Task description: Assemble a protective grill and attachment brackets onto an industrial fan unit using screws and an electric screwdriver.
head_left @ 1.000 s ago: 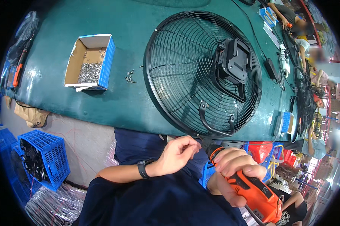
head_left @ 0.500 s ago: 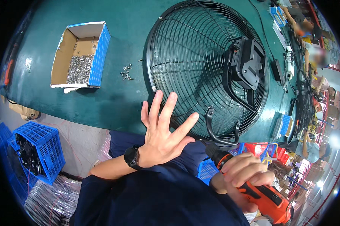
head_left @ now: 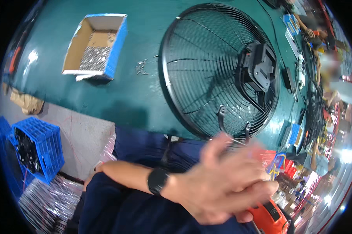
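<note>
Left hand (head_left: 223, 183) blurred over an orange drill (head_left: 271, 218), low in view.
The left hand's fingers look loosely spread, gripping nothing I can make out — the right hand is hidden behind it, its state untold. On the green table (head_left: 117, 97) lies a black fan guard (head_left: 207, 70); left of it, a blue-sided box (head_left: 96, 48) holds silvery screws (head_left: 92, 58). A blue crate (head_left: 37, 150) on the floor holds dark parts — too small to tell.

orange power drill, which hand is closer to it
Right. The right hand is at the orange power drill, mostly hidden behind the blurred left hand, which lies across just above the drill with its fingers spread.
</note>
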Motion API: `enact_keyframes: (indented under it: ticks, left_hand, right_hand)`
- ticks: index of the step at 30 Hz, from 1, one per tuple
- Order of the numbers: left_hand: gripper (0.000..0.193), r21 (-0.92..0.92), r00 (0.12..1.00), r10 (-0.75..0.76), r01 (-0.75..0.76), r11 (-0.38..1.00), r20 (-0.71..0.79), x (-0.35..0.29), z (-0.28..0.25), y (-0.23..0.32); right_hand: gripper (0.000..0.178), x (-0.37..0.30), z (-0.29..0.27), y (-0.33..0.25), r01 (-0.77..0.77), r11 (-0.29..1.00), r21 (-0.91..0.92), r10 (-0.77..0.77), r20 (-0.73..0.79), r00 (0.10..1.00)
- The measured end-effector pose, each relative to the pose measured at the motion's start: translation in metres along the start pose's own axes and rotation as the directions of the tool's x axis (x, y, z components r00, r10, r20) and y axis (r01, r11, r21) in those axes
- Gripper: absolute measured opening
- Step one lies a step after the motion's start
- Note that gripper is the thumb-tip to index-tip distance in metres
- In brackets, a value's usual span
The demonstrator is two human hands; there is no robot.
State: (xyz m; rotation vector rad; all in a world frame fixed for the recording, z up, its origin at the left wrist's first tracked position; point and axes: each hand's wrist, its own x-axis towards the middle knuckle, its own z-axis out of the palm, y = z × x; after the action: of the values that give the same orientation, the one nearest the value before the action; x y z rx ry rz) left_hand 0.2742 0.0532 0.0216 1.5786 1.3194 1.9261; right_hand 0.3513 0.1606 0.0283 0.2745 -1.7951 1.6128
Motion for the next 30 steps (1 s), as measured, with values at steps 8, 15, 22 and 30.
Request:
enact_keyframes:
  ticks: [8,15,22,30]
  left_hand:
    - [0.036,0.117,0.92,0.25,-0.224,0.967,-0.303,0.054,0.039,0.045]
    - [0.052,0.199,0.931,0.211,-0.156,0.968,-0.297,0.046,0.049,0.023]
    - [0.049,0.145,0.942,0.188,-0.152,0.978,-0.279,0.048,0.038,0.032]
    - [0.035,0.244,0.94,0.203,-0.136,0.96,-0.274,0.048,0.023,0.027]
  right_hand:
    - [0.049,0.006,0.004,-0.007,-0.038,0.998,0.05,0.03,0.145,0.989]
    - [0.043,0.008,-0.005,-0.019,-0.053,0.998,0.018,0.049,0.162,0.986]
    - [0.037,0.057,0.032,-0.002,-0.12,0.993,0.023,0.113,0.196,0.974]
    - [0.031,0.023,-0.016,-0.024,-0.223,0.974,0.027,0.211,0.226,0.951]
